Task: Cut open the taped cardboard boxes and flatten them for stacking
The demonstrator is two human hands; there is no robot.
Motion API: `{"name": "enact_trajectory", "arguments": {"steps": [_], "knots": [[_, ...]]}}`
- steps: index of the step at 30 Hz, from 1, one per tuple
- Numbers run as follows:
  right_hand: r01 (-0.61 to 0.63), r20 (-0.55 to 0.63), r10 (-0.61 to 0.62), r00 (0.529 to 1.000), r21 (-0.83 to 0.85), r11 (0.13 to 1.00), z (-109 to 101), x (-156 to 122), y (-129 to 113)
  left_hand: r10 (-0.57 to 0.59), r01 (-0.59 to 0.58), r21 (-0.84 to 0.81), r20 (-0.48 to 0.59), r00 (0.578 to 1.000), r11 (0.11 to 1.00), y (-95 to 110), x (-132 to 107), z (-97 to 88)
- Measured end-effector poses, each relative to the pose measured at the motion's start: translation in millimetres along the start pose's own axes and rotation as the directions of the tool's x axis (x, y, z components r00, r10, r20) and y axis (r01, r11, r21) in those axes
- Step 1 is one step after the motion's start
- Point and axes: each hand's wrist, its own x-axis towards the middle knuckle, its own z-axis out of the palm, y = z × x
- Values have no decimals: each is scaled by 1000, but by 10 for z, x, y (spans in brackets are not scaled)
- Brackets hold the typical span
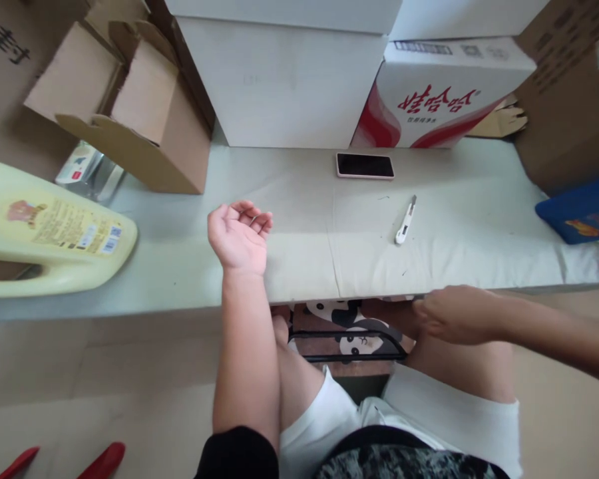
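Observation:
My left hand (pixel 240 243) rests palm up on the pale cloth-covered table (pixel 299 266), fingers loosely curled and holding nothing. At the table's front edge, above my right knee, my right hand (pixel 446 314) is closed with the fingers turned in. Whatever it may hold is hidden. Beyond it on the cloth lies a white utility knife (pixel 406 221), its tip pointing away from me. A phone (pixel 365 165) with a dark screen and a pink edge lies farther back, in front of the boxes.
White boxes (pixel 289 86) and a red-and-white carton (pixel 439 96) line the back. An open cardboard box (pixel 180 133) and a yellow handled jug (pixel 64 233) stand left. A blue package (pixel 584 209) sits right. Below the table are a black metal bar (pixel 349 358) and panda-print fabric (pixel 362 342).

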Motion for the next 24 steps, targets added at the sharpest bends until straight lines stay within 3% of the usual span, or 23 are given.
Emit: {"name": "enact_trajectory", "arguments": {"steps": [1, 2, 6, 7, 11, 13, 16, 18, 21, 23, 24], "knots": [[103, 144, -117, 983, 99, 990, -220, 159, -106, 41, -42, -14, -36, 998, 999, 12, 12, -13], [155, 142, -174, 975, 136, 979, -460, 353, -234, 84, -86, -28, -72, 994, 996, 25, 22, -29], [265, -149, -247, 957, 121, 957, -1395, 1345, -843, 179, -196, -69, -197, 964, 978, 93, 38, -104], [309, -224, -280, 934, 109, 945, -1588, 1605, -1004, 182, -203, -77, -222, 958, 976, 110, 37, -119], [537, -434, -476, 765, 23, 843, -2191, 2490, -1678, 217, -250, -79, -289, 932, 965, 167, 55, -157], [554, -496, -457, 738, 59, 831, -2414, 2822, -1999, 244, -284, -86, -316, 917, 955, 185, 80, -174], [533, -528, -421, 738, 73, 843, -2620, 3228, -2353, 276, -323, -99, -328, 904, 941, 200, 107, -201], [584, -550, -459, 698, 66, 809, -2637, 3424, -2451, 289, -336, -101, -320, 902, 937, 208, 109, -215], [699, -660, -510, 552, 33, 714, -2481, 3480, -2366, 326, -376, -93, -340, 882, 922, 232, 92, -225], [732, -736, -498, 460, -4, 681, -2293, 3300, -2181, 375, -435, -78, -388, 842, 897, 259, 82, -241], [731, -756, -485, 439, -13, 682, -2186, 3147, -2063, 401, -468, -67, -418, 815, 881, 273, 79, -256]]}}
